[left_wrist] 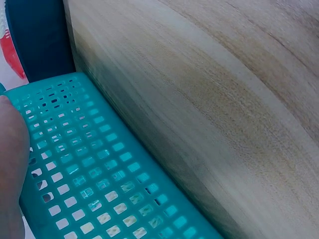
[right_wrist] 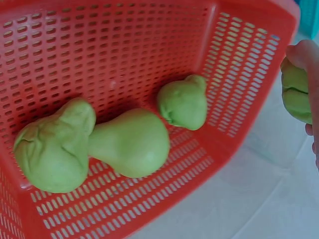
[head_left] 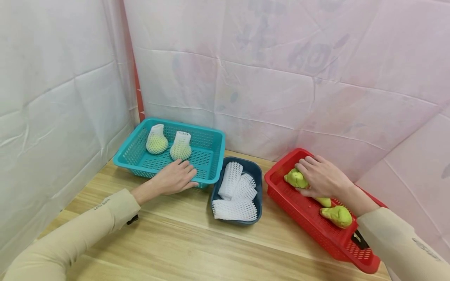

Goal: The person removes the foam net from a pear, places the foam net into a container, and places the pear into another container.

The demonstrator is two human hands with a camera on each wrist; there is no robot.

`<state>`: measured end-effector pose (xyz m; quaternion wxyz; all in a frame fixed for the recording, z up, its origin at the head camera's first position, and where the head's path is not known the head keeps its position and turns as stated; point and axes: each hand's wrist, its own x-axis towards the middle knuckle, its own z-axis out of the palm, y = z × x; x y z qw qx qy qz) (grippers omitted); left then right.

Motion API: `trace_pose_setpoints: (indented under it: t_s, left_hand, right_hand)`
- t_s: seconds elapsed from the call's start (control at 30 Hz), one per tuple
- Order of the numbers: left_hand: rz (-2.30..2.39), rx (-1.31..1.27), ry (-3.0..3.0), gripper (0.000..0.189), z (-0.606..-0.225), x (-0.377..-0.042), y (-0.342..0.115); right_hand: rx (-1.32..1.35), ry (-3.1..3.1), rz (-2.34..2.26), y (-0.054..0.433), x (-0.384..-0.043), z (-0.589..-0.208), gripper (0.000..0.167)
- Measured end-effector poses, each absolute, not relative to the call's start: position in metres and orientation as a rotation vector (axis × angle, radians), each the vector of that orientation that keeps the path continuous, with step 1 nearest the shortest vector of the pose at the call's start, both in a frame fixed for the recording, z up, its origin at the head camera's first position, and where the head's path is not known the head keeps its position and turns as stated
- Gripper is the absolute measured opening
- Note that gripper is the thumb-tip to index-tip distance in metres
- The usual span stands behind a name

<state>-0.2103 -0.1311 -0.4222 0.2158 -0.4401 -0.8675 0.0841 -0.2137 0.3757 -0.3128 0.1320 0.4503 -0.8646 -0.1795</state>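
My right hand (head_left: 321,176) is over the far half of the red basket (right_wrist: 114,45), gripping a green, creased chayote (right_wrist: 295,92). In the right wrist view the held chayote is at the right edge, past the basket's rim. Below lie three more: a wrinkled chayote (right_wrist: 52,149), a smoother one (right_wrist: 134,144) and a smaller one (right_wrist: 185,103). My left hand (head_left: 174,177) rests on the near rim of the teal basket (head_left: 207,136), fingers relaxed over it. Two chayotes in white foam nets, a left one (head_left: 156,141) and a right one (head_left: 181,147), stand inside that basket.
Between the baskets stands a dark blue tray (head_left: 259,195) with several white foam nets (head_left: 234,210), one overhanging its near side. All rest on a wooden table (head_left: 183,246). Pale sheets (head_left: 246,86) hang behind and at both sides.
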Motion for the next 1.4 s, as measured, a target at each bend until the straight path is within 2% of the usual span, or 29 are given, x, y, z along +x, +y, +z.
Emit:
trace_pose_setpoints:
  t_s: [0.3,0.63,0.8,1.0,1.23,1.4]
  left_hand:
    - [0.232,-1.228,-2.388,0.039,-0.422,-0.211,-0.131]
    - [0.225,-1.234,-2.390,0.039,-0.422,-0.211,-0.131]
    - [0.216,-1.238,-2.407,0.040,-0.422,-0.210,-0.131]
    - [0.216,-1.239,-2.404,0.039,-0.422,-0.210,-0.131]
    - [0.217,-1.239,-2.404,0.040,-0.423,-0.211,-0.131]
    - [0.223,-1.239,-2.410,0.039,-0.422,-0.211,-0.131]
  right_hand:
    - [1.348,-2.582,-0.652,0.384,-0.224,-0.337,0.070]
    - [1.457,-2.526,-0.848,0.391,-0.233,-0.357,0.079]
    - [1.522,-2.525,-0.879,0.390,-0.235,-0.365,0.073]
    - [1.528,-2.541,-0.877,0.386,-0.240,-0.375,0.075]
    - [1.537,-2.533,-0.906,0.384,-0.247,-0.386,0.064]
    - [1.523,-2.557,-0.903,0.381,-0.249,-0.386,0.065]
